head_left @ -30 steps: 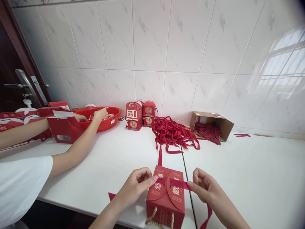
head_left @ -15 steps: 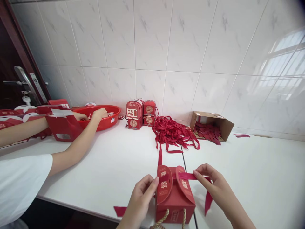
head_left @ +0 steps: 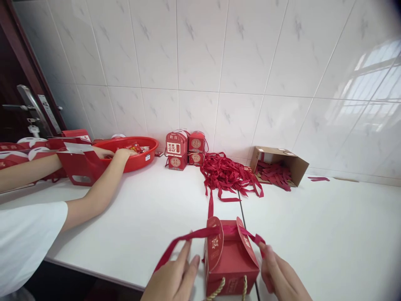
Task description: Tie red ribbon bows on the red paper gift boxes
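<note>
A red gift box (head_left: 232, 265) with gold lettering and twisted cord handles stands at the table's front. A dark red ribbon (head_left: 200, 233) runs through its two rounded top flaps and out both sides. My left hand (head_left: 175, 274) is left of the box, thumb and index finger apart. Ribbon passes against its index finger and droops leftward. On the right, my right hand (head_left: 278, 269) has closed fingers around the ribbon's other stretch, a short loop showing above them. Part of each hand is cut off by the lower edge.
Behind the box lies a heap of red ribbons (head_left: 225, 173). Finished-looking red boxes (head_left: 184, 150) are stacked by the wall. A cardboard box (head_left: 297, 167) on its side holds more ribbon strips. At left, another person's arms (head_left: 103, 188) reach into a red basin (head_left: 140, 163), beside further boxes.
My left hand has left the flap and moved down and left; the ribbon beside it is now raised. My right hand has come lower and closer to the box. The other person's hand shifted left.
</note>
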`<action>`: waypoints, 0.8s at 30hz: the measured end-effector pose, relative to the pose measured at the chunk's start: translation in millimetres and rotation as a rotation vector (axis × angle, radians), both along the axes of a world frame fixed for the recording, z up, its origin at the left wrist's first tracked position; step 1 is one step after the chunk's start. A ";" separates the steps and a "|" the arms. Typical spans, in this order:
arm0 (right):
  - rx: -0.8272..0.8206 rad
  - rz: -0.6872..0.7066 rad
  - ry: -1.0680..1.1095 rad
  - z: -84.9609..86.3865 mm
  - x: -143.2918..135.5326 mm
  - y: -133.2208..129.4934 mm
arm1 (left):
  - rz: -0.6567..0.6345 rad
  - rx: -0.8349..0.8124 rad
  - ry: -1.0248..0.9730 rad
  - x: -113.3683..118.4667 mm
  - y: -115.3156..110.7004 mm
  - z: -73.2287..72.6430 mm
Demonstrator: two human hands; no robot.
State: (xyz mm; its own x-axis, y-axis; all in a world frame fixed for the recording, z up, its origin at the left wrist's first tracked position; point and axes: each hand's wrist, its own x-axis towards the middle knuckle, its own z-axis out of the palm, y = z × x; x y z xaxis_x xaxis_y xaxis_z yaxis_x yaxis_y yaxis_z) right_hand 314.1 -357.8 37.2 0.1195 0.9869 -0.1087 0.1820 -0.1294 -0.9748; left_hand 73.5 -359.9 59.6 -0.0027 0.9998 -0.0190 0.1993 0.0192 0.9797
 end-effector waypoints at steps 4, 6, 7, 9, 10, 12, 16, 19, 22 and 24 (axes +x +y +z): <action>-0.015 -0.152 0.644 -10.6 15.9 9.2 | 0.148 -0.054 -0.396 5.0 16.1 -8.4; -0.017 -0.207 0.992 -9.1 19.1 9.6 | 0.112 -0.151 -0.683 9.0 20.5 -7.0; -0.042 -0.223 1.140 -6.4 18.8 9.2 | 0.103 -0.209 -0.815 11.1 21.7 -5.3; -0.117 -0.265 1.378 1.4 15.6 8.5 | 0.124 -0.326 -1.016 15.3 23.2 -1.2; -0.147 -0.291 1.463 5.4 13.2 8.7 | 0.152 -0.375 -1.083 17.3 23.8 0.8; -0.170 -0.335 1.548 10.9 8.4 10.3 | 0.194 -0.443 -1.175 20.6 25.2 3.6; -0.119 -0.312 1.474 8.5 2.9 14.4 | 0.255 -0.433 -1.267 23.6 25.6 6.0; -0.047 -0.260 1.391 4.0 3.7 14.4 | 0.277 -0.404 -1.262 22.2 23.9 6.9; 0.036 -0.245 1.400 6.3 6.4 11.3 | 0.323 -0.327 -1.191 18.6 23.1 7.5; 0.112 -0.217 1.349 11.0 7.2 8.5 | 0.361 -0.258 -1.141 16.3 23.2 7.5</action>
State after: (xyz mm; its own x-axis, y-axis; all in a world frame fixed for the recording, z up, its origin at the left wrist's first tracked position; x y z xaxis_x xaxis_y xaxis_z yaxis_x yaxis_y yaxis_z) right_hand 321.3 -349.3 48.3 0.1373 0.9733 -0.1841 -0.9214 0.0572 -0.3844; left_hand 89.7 -336.8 67.1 -0.1314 0.9117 -0.3893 -0.8286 0.1145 0.5480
